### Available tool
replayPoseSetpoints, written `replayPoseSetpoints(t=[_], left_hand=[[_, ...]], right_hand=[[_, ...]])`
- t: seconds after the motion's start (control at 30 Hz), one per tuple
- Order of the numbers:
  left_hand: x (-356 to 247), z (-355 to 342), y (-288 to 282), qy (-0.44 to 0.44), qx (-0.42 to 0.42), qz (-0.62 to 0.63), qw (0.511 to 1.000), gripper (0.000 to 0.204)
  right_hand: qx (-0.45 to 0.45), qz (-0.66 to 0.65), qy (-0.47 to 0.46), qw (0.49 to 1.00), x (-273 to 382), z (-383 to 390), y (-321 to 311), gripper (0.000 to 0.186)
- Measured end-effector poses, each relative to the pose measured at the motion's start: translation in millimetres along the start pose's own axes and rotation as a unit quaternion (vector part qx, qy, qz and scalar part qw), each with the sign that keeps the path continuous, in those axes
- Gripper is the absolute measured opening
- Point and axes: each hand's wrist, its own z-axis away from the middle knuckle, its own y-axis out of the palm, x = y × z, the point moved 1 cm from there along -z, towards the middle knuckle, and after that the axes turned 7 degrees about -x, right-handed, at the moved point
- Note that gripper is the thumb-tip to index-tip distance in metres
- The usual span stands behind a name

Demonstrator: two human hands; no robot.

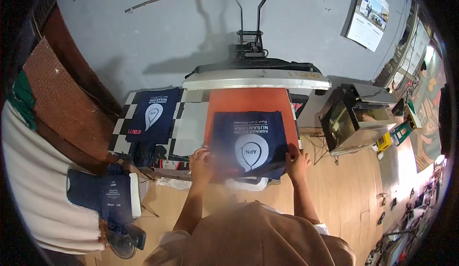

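Observation:
A navy cloth piece (223, 144) with a white round print lies flat on the orange pad (210, 104) of a heat press. The print appears upside down from here. My left hand (201, 164) is closed at the cloth's near left edge, partly blurred by a hazy patch in the view. At its near right edge, my right hand (297, 164) pinches the cloth between thumb and fingers. Behind the cloth, the pale upper plate (258, 80) of the press is raised, with a black handle frame (260, 15) standing above it.
Another printed navy cloth (149, 117) lies on the checkered table (189, 127) to the left. Lower left, more navy cloth (116, 194) rests on a stool beside a fan-like round object (123, 244). A glass-sided metal box (356, 115) stands to the right. A calendar (369, 17) hangs on the wall.

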Motion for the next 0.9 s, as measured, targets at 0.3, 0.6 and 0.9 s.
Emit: replayPoseSetpoints(t=[0.3,0.6,0.9], left_hand=[[12.6,-21.9,22.7,-0.032,-0.017,-0.03,0.999,0.013],[0.6,-70.6,44.8,-0.025,-0.013,-0.061,0.998,0.015],[-2.5,-119.1,71.6,-0.004,0.01,-0.102,0.995,0.012]], right_hand=[[-0.023,-0.011,0.001,1.0,-1.6,-22.4,10.2,0.024],[-0.019,0.021,0.015,0.999,21.5,-73.8,25.1,0.023],[-0.017,0.073,0.021,0.997,23.0,-129.5,63.7,0.028]])
